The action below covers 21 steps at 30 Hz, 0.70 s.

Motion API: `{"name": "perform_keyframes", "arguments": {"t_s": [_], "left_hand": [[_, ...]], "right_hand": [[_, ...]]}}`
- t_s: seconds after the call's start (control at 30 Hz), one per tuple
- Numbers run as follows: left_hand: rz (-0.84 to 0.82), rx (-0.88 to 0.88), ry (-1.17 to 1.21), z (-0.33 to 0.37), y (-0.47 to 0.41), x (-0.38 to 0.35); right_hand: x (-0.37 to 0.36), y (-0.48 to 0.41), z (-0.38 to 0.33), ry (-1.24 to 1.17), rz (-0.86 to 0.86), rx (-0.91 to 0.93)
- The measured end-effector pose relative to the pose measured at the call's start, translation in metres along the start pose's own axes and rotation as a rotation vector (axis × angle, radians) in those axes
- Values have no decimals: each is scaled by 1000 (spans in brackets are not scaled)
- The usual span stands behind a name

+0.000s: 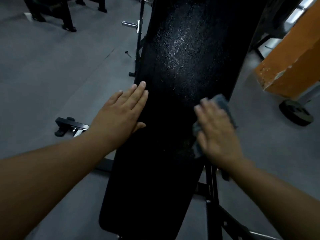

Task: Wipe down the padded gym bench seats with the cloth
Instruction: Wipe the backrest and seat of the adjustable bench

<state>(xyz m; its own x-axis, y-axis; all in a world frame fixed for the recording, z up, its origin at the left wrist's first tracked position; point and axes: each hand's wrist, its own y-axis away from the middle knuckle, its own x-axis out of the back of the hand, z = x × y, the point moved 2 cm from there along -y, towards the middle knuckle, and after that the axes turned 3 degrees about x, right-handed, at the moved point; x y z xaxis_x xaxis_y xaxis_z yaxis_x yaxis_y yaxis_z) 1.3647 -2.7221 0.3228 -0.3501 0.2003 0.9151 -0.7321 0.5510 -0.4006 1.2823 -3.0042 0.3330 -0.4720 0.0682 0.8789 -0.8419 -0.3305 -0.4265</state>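
Grey cloth (223, 103) sits on the bench (173, 66) under my right hand (216, 130), fingers flat; left hand (121, 111) rests straight-fingered on its left edge.

I am looking down at a grey floor (52, 75) lying in dim light. An orange pillar (294, 54) with chipped paint is standing at its right edge, a dark weight plate (296, 112) is lying near the pillar's base, and black machine frames (52, 13) are standing in the far left corner.
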Motion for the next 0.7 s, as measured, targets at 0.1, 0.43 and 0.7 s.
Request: {"name": "perform_keyframes", "arguments": {"t_s": [0.1,0.43,0.7], "left_hand": [[-13,16,-50,1,-2,0],[17,122,79,45,54,-19],[51,196,183,62,92,-45]], "right_hand": [[2,-44,20,-43,168,-281],[-21,0,-24,-212,149,147],[-21,-29,-68,-138,188,163]]}}
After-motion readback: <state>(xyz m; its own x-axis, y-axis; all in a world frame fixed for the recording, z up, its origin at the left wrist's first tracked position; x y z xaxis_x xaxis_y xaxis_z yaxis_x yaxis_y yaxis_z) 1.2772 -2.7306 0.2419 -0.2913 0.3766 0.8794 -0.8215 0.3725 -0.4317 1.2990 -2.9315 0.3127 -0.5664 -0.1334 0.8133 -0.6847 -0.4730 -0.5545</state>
